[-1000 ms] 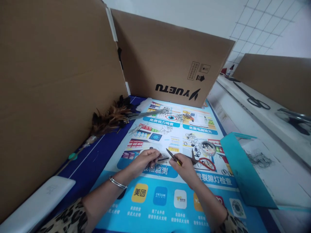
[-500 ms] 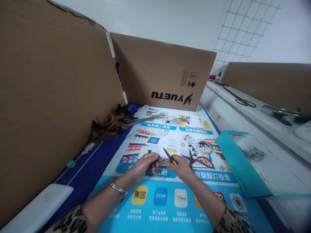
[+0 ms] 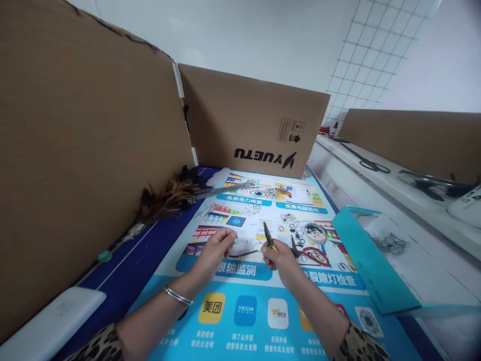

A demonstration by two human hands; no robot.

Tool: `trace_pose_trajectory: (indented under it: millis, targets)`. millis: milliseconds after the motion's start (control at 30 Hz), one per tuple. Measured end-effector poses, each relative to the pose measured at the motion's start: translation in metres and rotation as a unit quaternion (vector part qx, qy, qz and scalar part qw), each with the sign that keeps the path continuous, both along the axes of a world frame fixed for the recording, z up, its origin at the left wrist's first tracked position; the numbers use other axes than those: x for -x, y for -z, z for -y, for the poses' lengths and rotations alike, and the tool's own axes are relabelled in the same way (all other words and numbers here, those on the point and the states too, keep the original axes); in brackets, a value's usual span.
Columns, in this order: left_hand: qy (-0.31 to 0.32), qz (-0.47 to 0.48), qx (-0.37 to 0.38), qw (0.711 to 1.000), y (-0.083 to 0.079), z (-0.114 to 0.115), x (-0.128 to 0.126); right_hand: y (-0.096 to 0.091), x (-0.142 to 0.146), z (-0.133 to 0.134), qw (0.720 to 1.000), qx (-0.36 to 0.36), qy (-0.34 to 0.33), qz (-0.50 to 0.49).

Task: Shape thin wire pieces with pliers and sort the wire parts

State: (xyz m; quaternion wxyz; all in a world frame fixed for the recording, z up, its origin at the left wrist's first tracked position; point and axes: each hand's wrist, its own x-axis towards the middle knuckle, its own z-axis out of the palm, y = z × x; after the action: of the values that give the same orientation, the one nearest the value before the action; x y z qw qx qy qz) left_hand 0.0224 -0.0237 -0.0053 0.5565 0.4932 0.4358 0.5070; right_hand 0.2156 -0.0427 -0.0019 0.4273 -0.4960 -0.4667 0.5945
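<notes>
My right hand (image 3: 281,259) is closed around a pair of pliers (image 3: 268,235) with dark, narrow jaws and yellow handles; the jaws point up and away from me. To its left, my left hand (image 3: 216,248) is held in a pinch above the mat, thumb against fingertips. Whatever sits in that pinch is too small to make out. A gap separates the two hands, and thin dark and pale strands show between them over the printed mat (image 3: 248,288). Just right of the pliers lie red-handled scissors (image 3: 314,256).
Black rings and small metal pieces lie around a round tin (image 3: 315,233). Feathered stems (image 3: 169,195) rest at the left. A teal box (image 3: 376,271) with a pile of wire pieces (image 3: 389,244) stands at the right. Cardboard walls (image 3: 255,115) rise behind and left.
My hands have moved apart, the left going left and the right slightly right with the pliers. The view has shifted a little.
</notes>
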Motion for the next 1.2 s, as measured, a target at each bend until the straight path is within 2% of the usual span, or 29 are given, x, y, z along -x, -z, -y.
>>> trace_pose_trajectory:
  millis: [133, 333, 600, 933, 1200]
  targets:
    - [0.004, -0.027, -0.028, 0.999, -0.004, 0.004, -0.001, 0.003, -0.001, -0.001, 0.996, 0.026, 0.035, -0.078]
    - [0.03, -0.071, -0.017, 0.997, -0.005, 0.008, -0.005, 0.008, 0.0, -0.001, 0.984, 0.04, 0.073, -0.155]
    - [0.051, -0.102, -0.012, 0.993, -0.002, 0.009, -0.006, 0.015, 0.001, -0.002, 0.983, 0.03, 0.081, -0.161]
    - [0.06, -0.148, -0.008, 0.987, 0.001, 0.012, -0.01, 0.014, 0.006, 0.001, 0.981, 0.016, 0.103, -0.165]
    - [0.016, -0.164, 0.027, 0.986, 0.008, 0.007, -0.009, 0.015, 0.006, 0.003, 0.981, -0.004, 0.066, -0.18]
